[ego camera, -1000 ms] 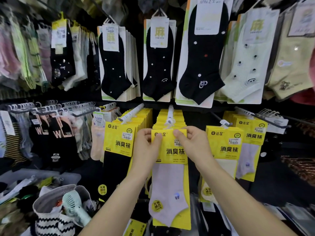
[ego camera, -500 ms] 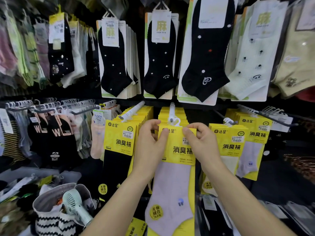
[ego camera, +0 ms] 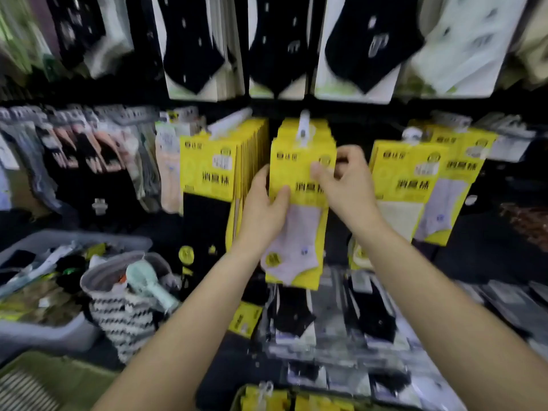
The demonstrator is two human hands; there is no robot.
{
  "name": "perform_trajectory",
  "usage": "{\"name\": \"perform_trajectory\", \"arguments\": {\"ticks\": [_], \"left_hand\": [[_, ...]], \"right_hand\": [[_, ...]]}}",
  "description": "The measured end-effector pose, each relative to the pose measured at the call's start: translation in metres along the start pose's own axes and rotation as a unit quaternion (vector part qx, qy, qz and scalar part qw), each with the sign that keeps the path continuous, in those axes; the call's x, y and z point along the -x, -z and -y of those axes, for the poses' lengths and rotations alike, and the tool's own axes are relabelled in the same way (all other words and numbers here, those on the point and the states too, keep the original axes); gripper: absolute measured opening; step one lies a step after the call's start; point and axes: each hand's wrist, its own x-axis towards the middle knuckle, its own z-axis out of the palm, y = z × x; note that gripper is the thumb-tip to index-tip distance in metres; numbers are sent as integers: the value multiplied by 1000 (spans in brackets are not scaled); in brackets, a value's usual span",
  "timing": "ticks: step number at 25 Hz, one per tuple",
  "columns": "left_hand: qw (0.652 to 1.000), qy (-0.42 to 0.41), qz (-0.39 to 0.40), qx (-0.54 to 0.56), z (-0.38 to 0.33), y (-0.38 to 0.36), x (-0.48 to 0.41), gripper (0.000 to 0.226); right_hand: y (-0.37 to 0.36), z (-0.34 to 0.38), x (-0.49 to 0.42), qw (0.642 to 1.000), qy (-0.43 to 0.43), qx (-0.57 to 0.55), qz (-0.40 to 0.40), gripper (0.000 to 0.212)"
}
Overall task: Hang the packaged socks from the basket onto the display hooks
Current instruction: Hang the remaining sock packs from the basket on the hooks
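My fingers (ego camera: 281,197), left hand (ego camera: 261,209) and right hand (ego camera: 345,180) alike, now pinch the yellow sock pack (ego camera: 299,161) lower down, and it looks seated on the hook (ego camera: 304,126): this one's hung.

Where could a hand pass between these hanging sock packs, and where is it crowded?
Free: dark gap between the held yellow pack and the right yellow stack, where the right hand is. Crowded: between that pack and the left yellow stack, around the left hand.
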Motion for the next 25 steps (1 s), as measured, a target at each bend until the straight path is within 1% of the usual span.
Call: {"name": "perform_trajectory", "arguments": {"ticks": [2,3,5,7,9,11,13,15,17,18,19,21,23,25], "left_hand": [[997,68,27,21,31,6,33,44],[994,100,27,24,52,9,57,43],[988,155,4,15,92,13,107,26],[973,226,-36,-8,132,14,143,15],[950,307,-59,-16,172,11,158,15],[920,389,-52,-15,206,5,164,17],[894,446,-31,-39,238,2,166,20],[870,486,-5,-80,269,4,162,21],[861,495,27,-114,296,8,155,17],[860,491,57,-130,311,7,152,15],[860,477,94,-153,326,5,150,21],[857,447,168,-191,353,-3,150,44],[856,423,214,-205,372,-14,150,60],[843,386,262,-267,389,-25,149,77]], "right_hand": [[3,-23,30,1000,-12,10,13,31],[4,-39,50,999,-20,14,20,32],[4,-76,96,998,-43,14,32,30],[-3,-109,141,995,-84,26,57,25],[-18,-137,179,981,-158,44,108,22],[-35,-161,207,958,-235,53,158,22],[-49,-178,222,940,-270,71,199,21],[-60,-190,229,930,-276,90,223,19],[-67,-198,233,924,-272,113,244,16],[-70,-202,235,920,-274,122,252,14],[-73,-205,236,917,-279,126,256,14],[-78,-212,240,914,-287,131,256,15],[-80,-216,243,910,-305,126,251,14],[-81,-220,247,905,-326,122,243,13]]}}
